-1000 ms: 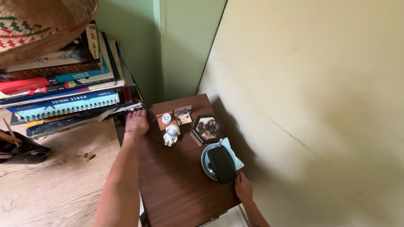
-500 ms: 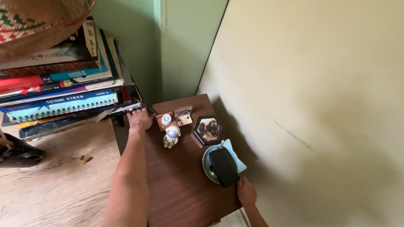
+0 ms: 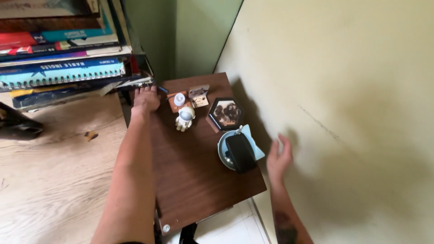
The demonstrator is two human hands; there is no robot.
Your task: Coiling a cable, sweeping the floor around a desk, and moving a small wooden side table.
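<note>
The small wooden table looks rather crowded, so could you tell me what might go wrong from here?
The left hand rests at the far edge of the table, under the overhanging stack of books; a nudge could bring them down. The astronaut figurine stands close by and may topple. The right hand, open in the air, is near the black pouch overhanging its blue dish, and could knock it off.

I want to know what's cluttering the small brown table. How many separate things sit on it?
5, maybe more hidden: an astronaut figure, a wooden block with a white knob, a small card, a hexagonal picture, and a blue dish holding a black pouch.
</note>
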